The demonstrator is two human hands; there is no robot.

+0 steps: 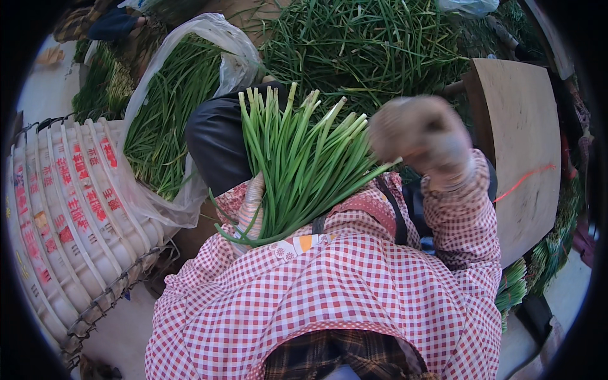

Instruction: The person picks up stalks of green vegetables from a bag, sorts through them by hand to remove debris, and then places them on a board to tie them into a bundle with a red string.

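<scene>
A bunch of long green stalks (297, 164), like garlic chives with pale cut ends pointing away from me, rests across my lap. My left hand (254, 197), in a pale striped glove, is closed around its left side; the thumb shows and the stalks hide the other fingers. To the right of the bunch, my right hand (423, 140) is raised close to the cut ends. Motion smears it, so its fingers and anything in them cannot be made out.
A clear plastic bag (190, 212) of greens lies at the left, beside a white ribbed basket (76, 209) with red print. Loose green stalks (361, 50) are heaped ahead. A wooden board (529, 145) stands at the right. Part of another person (107, 24) shows at the far left.
</scene>
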